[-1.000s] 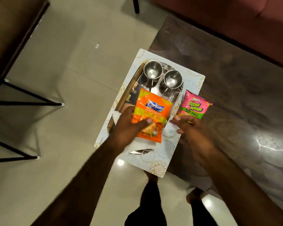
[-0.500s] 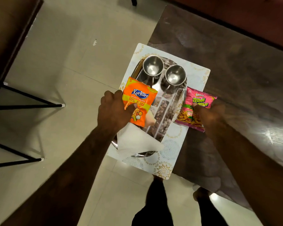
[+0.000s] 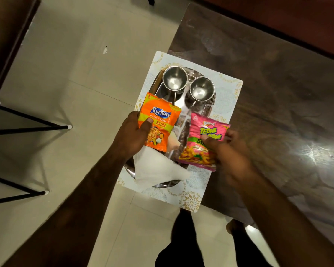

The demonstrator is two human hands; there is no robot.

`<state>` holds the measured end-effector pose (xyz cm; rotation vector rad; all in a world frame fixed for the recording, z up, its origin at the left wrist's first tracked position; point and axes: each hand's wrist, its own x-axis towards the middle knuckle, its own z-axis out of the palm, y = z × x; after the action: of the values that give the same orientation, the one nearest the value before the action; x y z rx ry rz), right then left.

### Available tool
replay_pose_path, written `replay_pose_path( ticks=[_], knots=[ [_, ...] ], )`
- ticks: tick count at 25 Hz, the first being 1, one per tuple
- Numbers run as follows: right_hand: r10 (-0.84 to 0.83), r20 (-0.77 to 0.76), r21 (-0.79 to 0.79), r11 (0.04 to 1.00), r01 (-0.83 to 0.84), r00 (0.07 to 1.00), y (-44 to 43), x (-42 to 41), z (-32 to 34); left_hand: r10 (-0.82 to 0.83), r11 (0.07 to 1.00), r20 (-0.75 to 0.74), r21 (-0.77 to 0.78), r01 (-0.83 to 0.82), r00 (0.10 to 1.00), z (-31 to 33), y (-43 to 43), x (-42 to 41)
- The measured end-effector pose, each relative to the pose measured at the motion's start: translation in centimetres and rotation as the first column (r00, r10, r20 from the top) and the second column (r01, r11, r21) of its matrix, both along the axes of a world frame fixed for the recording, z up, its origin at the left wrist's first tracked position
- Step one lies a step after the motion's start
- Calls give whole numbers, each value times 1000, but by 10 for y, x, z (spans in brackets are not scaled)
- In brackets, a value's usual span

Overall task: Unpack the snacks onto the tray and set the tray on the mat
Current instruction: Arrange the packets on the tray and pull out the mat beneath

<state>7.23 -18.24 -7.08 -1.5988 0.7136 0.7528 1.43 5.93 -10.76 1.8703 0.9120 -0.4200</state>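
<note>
The left hand point(image 3: 132, 135) pinches the orange packet point(image 3: 158, 122); the right hand point(image 3: 228, 151) grips the pink packet point(image 3: 202, 143). Both packets should go down flat at the tray's point(image 3: 158, 87) six o'clock, clear of the cups point(image 3: 175, 79).

Orange Kurkure packet point(image 3: 159, 122): sealed, upright, label facing the camera, pinched in the left hand point(image 3: 132, 134) over the tray's left side. Pink Tedhe Medhe packet point(image 3: 202, 143): sealed, slightly tilted, gripped by the right hand point(image 3: 227, 151) at the tray's right edge. Steel tray point(image 3: 158, 87): oval, shiny, lying on the mat. Mat point(image 3: 227, 97): pale rectangle with gold floral corners, overhanging the desk edge.
</note>
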Motion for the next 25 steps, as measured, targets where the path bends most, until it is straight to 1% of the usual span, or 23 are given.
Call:
replay_pose_path(
  ticks=[4, 6, 8, 9, 11, 12, 13, 14, 16, 17, 18, 20, 22, 25],
  knots=[
    [38, 9, -72, 997, -37, 999, 37, 5, -16, 22, 998, 19, -59, -21, 1000, -4, 7, -3],
    [56, 28, -102, 993, -53, 998, 37, 11, -23, 26, 997, 19, -74, -24, 999, -5, 10, -3],
    [93, -15, -130, 987, -94, 996, 26, 14, -32, 13, 997, 11, -81, -12, 1000, -7, 11, -3],
    [108, -80, -101, 988, -116, 991, 21, 15, -36, 9, 996, 11, -92, -8, 1000, -9, 11, -4],
    [144, -205, 49, 989, -137, 968, 19, 15, -43, 41, 991, 35, -130, -36, 999, -11, 14, -7],
    [143, -226, 104, 987, -123, 964, 21, 16, -46, 65, 990, 52, -130, -58, 996, -13, 17, -9],
    [134, -225, 130, 986, -107, 965, 23, 16, -50, 85, 993, 65, -88, -79, 994, -14, 21, -9],
    [126, -218, 141, 985, -97, 968, 25, 17, -54, 102, 995, 70, -8, -102, 992, -17, 26, -9],
    [116, -215, 159, 984, -83, 970, 26, 16, -58, 140, 980, 18, 142, -141, 990, -26, 36, -8],
    [110, -221, 170, 983, -72, 969, 26, 16, -59, 139, 978, -45, 164, -130, 989, -29, 38, -6],
    [101, -227, 188, 980, -58, 969, 25, 16, -59, 113, 985, -109, 145, -97, 988, -33, 39, -5],
    [87, -236, 242, 970, -28, 968, 24, 18, -59, 53, 995, -162, 89, -39, 985, -39, 38, -4],
    [79, -241, 278, 961, -9, 967, 23, 20, -61, 46, 993, -149, 114, -29, 988, -40, 39, -2],
    [76, -250, 291, 957, 0, 965, 20, 20, -63, 17, 985, -100, 173, 1, 995, -42, 41, -2]
  ],
)
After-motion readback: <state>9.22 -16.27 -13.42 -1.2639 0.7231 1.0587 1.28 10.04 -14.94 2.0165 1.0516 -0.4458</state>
